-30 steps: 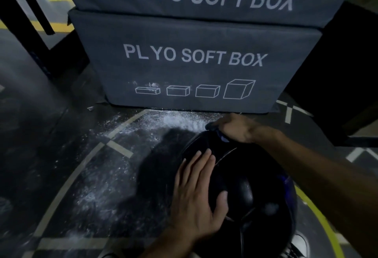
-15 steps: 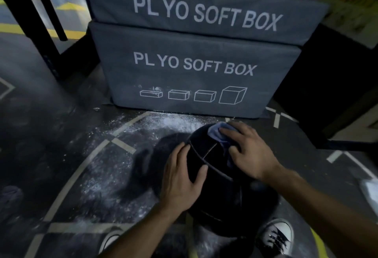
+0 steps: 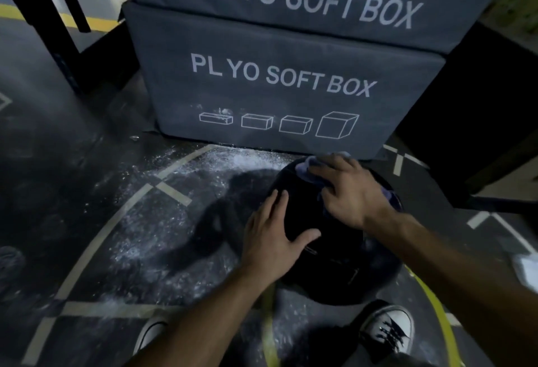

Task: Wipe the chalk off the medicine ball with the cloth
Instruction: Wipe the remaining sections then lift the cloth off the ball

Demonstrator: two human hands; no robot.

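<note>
A black medicine ball (image 3: 343, 262) rests on the dark floor just in front of my feet. My left hand (image 3: 272, 235) lies flat on its left side, fingers spread, holding nothing. My right hand (image 3: 349, 192) presses a bluish-purple cloth (image 3: 305, 170) against the top far side of the ball; the cloth shows beyond my fingertips and again by my wrist. Most of the cloth is hidden under the hand. No chalk is clearly visible on the ball in this dim light.
Two stacked grey plyo soft boxes (image 3: 276, 81) stand right behind the ball. White chalk dust (image 3: 174, 215) is scattered on the floor to the left. My shoes (image 3: 387, 329) are below the ball. A black rack post (image 3: 43, 17) stands at far left.
My right hand has drawn the cloth from the ball's far edge back over its top. My left hand slid a little lower on the left side. The camera pulled back.
</note>
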